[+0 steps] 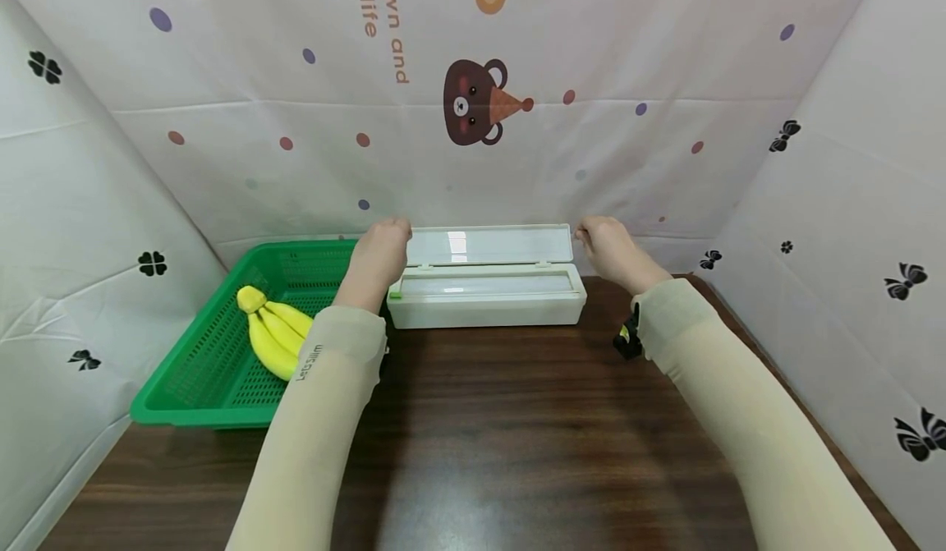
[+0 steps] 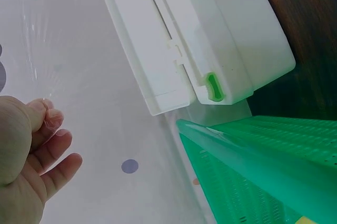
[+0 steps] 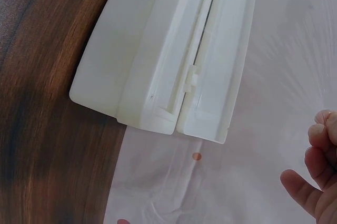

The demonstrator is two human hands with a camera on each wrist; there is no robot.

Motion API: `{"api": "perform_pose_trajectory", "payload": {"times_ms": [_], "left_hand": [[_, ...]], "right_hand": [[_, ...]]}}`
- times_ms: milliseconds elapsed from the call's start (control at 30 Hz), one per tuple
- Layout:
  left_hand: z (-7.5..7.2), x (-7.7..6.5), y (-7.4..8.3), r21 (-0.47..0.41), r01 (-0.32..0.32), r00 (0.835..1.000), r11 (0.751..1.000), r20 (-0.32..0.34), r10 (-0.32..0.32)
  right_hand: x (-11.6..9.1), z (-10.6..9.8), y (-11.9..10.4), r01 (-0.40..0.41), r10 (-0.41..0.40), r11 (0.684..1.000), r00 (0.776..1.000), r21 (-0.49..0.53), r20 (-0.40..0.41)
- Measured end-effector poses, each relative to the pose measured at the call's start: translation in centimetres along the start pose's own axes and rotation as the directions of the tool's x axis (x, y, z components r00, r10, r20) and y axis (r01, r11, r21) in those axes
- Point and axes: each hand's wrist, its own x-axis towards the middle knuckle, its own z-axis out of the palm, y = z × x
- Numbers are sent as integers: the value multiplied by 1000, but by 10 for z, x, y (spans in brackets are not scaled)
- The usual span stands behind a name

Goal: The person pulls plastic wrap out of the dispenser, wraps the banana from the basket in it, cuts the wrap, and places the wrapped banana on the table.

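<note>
A white cling film dispenser point(image 1: 484, 311) sits at the back of the table, its lid point(image 1: 510, 245) tipped back. At its left end is a small green cutter slide point(image 2: 214, 87). Clear cling film point(image 2: 32, 58) is gathered into thin creases where my left hand point(image 1: 380, 254) pinches it between thumb and fingertips, by the lid's left end. Level with it, my right hand point(image 1: 609, 249) is off the lid's right end. There too, in the right wrist view, film creases point(image 3: 316, 50) fan out from the pinching fingertips.
To the left stands a green plastic basket point(image 1: 199, 417) holding a bunch of yellow bananas point(image 1: 275, 337), partly behind my left forearm. Patterned white sheets point(image 1: 414, 165) hang behind and at both sides. Dark wood tabletop point(image 1: 502, 420) spreads in front of the dispenser.
</note>
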Motion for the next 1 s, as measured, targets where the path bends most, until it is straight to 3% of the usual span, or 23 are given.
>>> {"api": "perform_pose_trajectory", "payload": {"times_ms": [1000], "left_hand": [[-13, -1, 1, -9, -14, 999, 1000, -45, 13]], "right_hand": [[1, -18, -6, -8, 8, 1000, 1000, -1, -17]]}}
